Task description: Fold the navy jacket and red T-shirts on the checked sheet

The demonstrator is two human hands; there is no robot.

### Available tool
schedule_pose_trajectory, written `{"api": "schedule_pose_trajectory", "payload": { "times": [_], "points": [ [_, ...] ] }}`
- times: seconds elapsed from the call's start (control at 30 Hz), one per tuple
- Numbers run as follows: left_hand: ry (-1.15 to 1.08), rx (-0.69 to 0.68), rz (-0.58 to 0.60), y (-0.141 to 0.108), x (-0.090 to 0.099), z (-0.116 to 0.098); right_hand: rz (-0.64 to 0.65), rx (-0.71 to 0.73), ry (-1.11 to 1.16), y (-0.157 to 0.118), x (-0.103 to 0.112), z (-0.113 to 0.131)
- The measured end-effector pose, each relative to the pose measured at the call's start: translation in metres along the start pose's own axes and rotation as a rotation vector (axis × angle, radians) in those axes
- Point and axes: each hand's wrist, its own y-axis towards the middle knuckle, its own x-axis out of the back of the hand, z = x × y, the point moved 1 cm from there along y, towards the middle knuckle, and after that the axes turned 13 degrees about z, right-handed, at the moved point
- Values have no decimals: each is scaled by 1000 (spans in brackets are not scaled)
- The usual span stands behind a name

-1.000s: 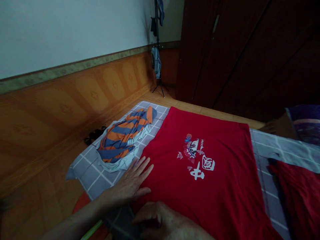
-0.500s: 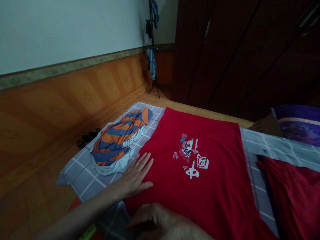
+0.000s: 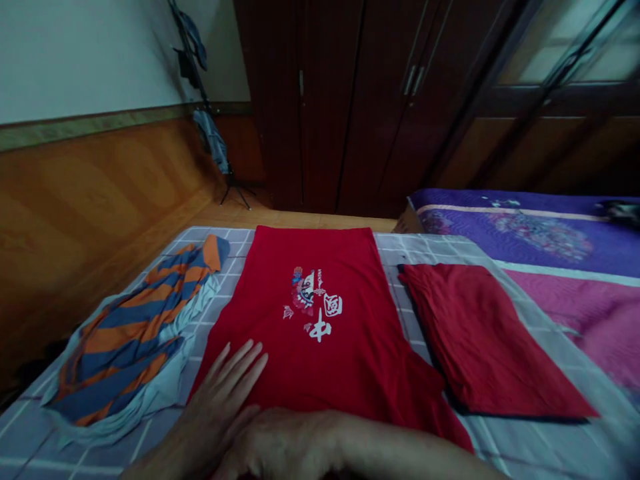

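Observation:
A red T-shirt [image 3: 280, 373] with a white and coloured print lies spread over a grey checked cloth [image 3: 230, 283]. My left hand [image 3: 227, 390] rests flat on its left side, fingers stretched out. Crossing from the right, my right hand [image 3: 287, 440] is at the bottom edge, beside my left wrist and over the near end of the shirt. Its fingers curl under; their tips and whatever they hold are hidden. Left of the shirt is a loose pile with an orange and blue striped garment [image 3: 145, 320] on pale cloth. A folded red garment [image 3: 490, 333] with dark edges lies to the right.
Behind the checked surface stands a dark wooden wardrobe [image 3: 325, 113]. A coat stand [image 3: 193, 57] with hanging items is in the far left corner. A bed with a purple and pink cover [image 3: 540, 227] adjoins on the right. The tiled wall [image 3: 90, 193] runs along the left.
The view has swung right, bringing the folded red garment and bed fully into sight. My left hand stays flat on the shirt; my right hand has come closer to the left wrist.

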Motion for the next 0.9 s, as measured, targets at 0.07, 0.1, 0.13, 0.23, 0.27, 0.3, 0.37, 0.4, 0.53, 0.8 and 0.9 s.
{"api": "schedule_pose_trajectory", "payload": {
  "times": [0.07,0.1,0.13,0.23,0.27,0.3,0.37,0.4,0.53,0.8,0.9],
  "points": [
    [-50,-155,21,27,18,-4,-99,-22,-56,-23,11,30],
    [-88,-245,32,41,26,-9,-193,-33,-69,-36,15,45],
    [-133,-339,46,54,34,-17,-300,-47,-65,-51,18,60],
    [-279,-526,98,90,45,-51,-689,-153,-46,-99,7,85],
    [-311,-569,116,99,45,-64,-879,-230,-47,-116,-3,85],
    [-323,-617,136,107,44,-76,-1077,-337,-64,-132,-17,79],
    [-325,-701,162,118,37,-98,-1430,-586,-178,-162,-57,57],
    [-328,-727,164,121,33,-105,-1575,-714,-219,-174,-80,42],
    [-419,-728,114,125,19,-113,-1827,-1054,-316,-200,-167,-9],
    [-338,-731,119,120,27,-103,-1751,-1281,-477,-194,-183,-28],
    [-286,-759,116,117,28,-103,-1696,-1323,-528,-198,-180,-33]
  ]
}}
